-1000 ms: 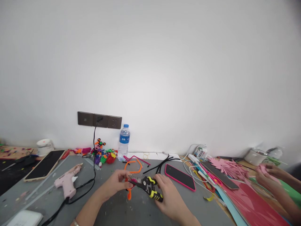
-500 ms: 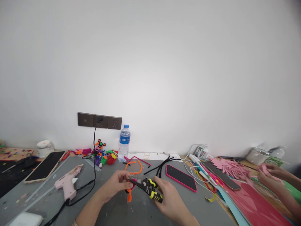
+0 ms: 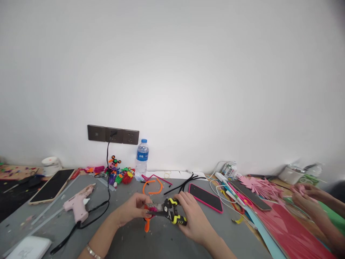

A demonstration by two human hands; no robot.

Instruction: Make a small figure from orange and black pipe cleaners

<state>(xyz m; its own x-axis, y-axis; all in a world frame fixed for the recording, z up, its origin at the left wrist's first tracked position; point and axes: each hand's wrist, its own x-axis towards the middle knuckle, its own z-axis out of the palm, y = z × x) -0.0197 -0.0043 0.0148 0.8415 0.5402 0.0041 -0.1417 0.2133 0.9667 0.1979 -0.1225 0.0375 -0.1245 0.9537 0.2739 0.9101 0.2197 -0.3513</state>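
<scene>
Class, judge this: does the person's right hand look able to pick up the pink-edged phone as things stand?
Probably not yet: the right hand holds the pliers, though the pink-edged phone lies close by, with nothing covering it.

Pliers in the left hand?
No, the right hand grips the yellow-and-black pliers, while the left hand holds a small orange-and-pink piece.

Dull metal blades (image 3: 158,207) and plastic-looking grips (image 3: 179,219) on pliers (image 3: 166,208), clear plastic bottle (image 3: 141,156), glossy phone screen (image 3: 206,198), matt grey tabletop (image 3: 151,248), fuzzy-looking figures (image 3: 128,176), folded pink paper (image 3: 254,187)
</scene>
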